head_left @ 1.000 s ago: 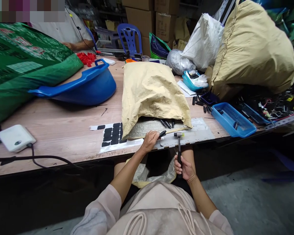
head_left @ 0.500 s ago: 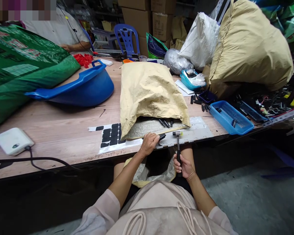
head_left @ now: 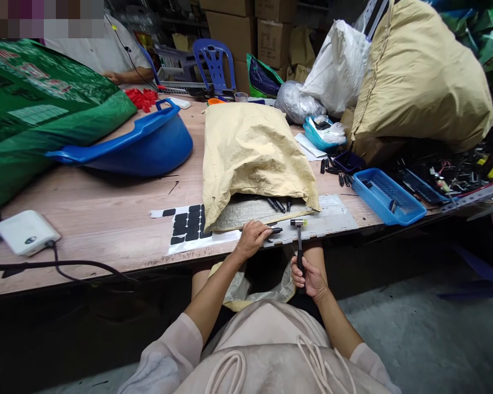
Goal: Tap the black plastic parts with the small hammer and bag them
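Observation:
My left hand [head_left: 252, 239] is closed around a small black pen-shaped part [head_left: 276, 230], whose end points right just above the table edge. A small mallet [head_left: 299, 241] with a black handle and a pale yellow tip stands upright in my right hand [head_left: 310, 278], its fingers wrapped round the handle. The mallet head is right of the black part and apart from it. Behind both hands lies a cream woven sack [head_left: 258, 148], its mouth facing me, with several black parts [head_left: 280, 205] showing inside. Under the mallet head is a grey board [head_left: 332, 213].
Left of the sack are a sheet of black stickers [head_left: 187, 227], a blue basin [head_left: 148, 145] and a white box [head_left: 27, 232] with a cable. A blue basket [head_left: 388, 197] stands at the right edge. Across the table a person's arm [head_left: 129, 76] shows.
The black part in my left hand has turned from slanting to nearly level, and the curved bit below it no longer shows. My right hand holds the mallet much as before.

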Demonstrator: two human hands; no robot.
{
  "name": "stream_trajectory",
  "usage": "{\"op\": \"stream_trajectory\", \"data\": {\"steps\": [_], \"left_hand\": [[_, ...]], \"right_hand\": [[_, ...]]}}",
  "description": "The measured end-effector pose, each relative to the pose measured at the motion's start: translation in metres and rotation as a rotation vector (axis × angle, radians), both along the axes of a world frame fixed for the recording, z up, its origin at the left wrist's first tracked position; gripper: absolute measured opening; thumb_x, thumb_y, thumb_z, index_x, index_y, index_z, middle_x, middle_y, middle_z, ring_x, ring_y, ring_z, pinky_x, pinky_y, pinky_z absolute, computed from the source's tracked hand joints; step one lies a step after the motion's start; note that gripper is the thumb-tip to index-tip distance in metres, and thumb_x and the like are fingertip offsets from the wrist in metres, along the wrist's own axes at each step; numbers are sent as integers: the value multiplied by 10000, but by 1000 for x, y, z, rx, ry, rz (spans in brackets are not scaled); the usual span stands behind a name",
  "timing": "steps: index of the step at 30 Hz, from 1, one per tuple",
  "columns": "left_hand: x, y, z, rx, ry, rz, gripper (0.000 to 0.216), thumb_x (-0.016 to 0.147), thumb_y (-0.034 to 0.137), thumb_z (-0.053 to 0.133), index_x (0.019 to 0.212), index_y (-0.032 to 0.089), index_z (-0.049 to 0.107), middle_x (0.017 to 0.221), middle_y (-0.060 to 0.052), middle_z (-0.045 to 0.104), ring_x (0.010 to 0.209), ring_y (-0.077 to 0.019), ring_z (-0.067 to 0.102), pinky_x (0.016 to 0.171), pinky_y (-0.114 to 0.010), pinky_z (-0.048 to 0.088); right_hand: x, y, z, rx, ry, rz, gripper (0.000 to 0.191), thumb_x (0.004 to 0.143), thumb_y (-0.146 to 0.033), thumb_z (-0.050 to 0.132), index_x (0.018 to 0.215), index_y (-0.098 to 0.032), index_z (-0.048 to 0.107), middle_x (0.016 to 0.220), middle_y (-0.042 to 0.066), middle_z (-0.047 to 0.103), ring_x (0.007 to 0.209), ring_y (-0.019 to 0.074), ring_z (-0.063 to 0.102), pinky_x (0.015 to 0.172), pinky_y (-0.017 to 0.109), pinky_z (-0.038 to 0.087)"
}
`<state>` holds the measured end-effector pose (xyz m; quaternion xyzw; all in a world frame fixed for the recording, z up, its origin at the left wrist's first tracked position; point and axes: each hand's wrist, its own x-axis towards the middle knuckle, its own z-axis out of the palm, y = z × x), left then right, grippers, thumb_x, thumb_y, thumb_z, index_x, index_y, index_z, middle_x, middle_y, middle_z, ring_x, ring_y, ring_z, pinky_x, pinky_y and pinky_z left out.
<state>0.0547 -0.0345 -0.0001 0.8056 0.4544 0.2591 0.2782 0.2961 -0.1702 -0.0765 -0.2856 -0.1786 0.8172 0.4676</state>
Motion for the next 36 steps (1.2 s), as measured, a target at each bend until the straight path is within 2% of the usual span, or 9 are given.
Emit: {"op": "stream_trajectory", "data": {"steps": [6, 9, 15, 21, 26, 31, 36], "left_hand": [[1, -13, -1, 20, -16, 65, 322, 1056, 389, 495, 1039, 266, 792, 945, -46, 762, 971, -226, 629, 953, -410, 407], [0, -24, -2, 27, -34, 147, 295, 1063, 368, 499, 1070, 265, 776, 1037, -46, 792, 1002, -224, 655, 970, -416, 400], [-1, -29, -3, 63, 1, 260, 272, 1062, 362, 514, 1015, 258, 761, 1046, -54, 782, 1013, -230, 639, 937, -397, 414], [4, -26, -14, 168, 19, 288, 291, 1071, 327, 477, 1014, 227, 744, 954, -72, 696, 915, -223, 599, 864, -364, 450], [4, -26, -17, 244, -48, 326, 292, 1067, 324, 494, 978, 208, 747, 1010, -83, 601, 931, -205, 599, 846, -332, 484], [1, -26, -14, 246, 103, 360, 275, 1053, 340, 534, 941, 240, 765, 927, -74, 651, 905, -239, 556, 829, -375, 437], [0, -24, -12, 215, 94, 349, 250, 1052, 336, 547, 1010, 242, 774, 939, -69, 693, 918, -237, 579, 836, -373, 420]], "right_hand": [[-1, 0, 2, 4, -2, 4, 374, 885, -538, 754, 1062, -225, 652, 635, -84, 429, 448, 67, 272, 422, 187, 234], [-1, 0, 3, -2, -3, 6, 393, 875, -546, 763, 1060, -217, 655, 637, -82, 428, 449, 66, 269, 417, 183, 238], [-1, 0, 4, -20, 7, 1, 395, 867, -542, 777, 1051, -210, 669, 636, -78, 435, 454, 62, 266, 410, 178, 228], [-1, 0, 2, 10, 29, 15, 363, 911, -521, 743, 1068, -205, 657, 640, -77, 435, 453, 63, 281, 405, 174, 255], [0, -1, 2, 20, 39, 24, 356, 921, -519, 741, 1073, -209, 660, 646, -77, 444, 454, 57, 292, 409, 164, 275], [2, 0, 4, 5, 7, 12, 373, 896, -535, 760, 1058, -214, 661, 637, -80, 439, 446, 57, 279, 404, 164, 258], [-3, -3, 12, 20, -120, -23, 421, 879, -585, 745, 1059, -217, 646, 629, -84, 439, 428, 58, 294, 390, 169, 247]]}}
